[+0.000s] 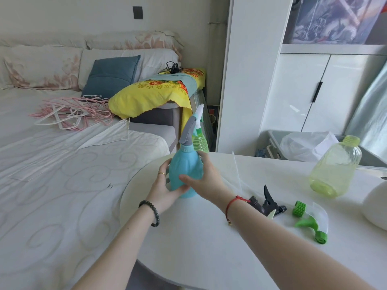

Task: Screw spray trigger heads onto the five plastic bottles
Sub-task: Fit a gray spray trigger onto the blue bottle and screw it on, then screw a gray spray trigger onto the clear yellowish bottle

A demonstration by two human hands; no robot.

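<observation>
A white bed (52, 164) with pillows (41, 65) fills the left, beneath a pale wall (83, 15) bearing a dark switch plate (137, 12). A white cabinet (326, 91) stands on the right; something like a poster (335, 19) rests above. Soft daylight throughout.

Soft, even daylight filled the room; glare sheened the cabinet doors (310, 95), and wide-angle distortion bent the edges.

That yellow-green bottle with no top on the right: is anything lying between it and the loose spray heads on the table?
Nothing visible does. The yellow-green bottle stands open-necked at the table's far right; the green spray head and the black spray head lie nearer the person, with bare tabletop between. Both hands, left hand and right hand, are on the blue bottle.
</observation>
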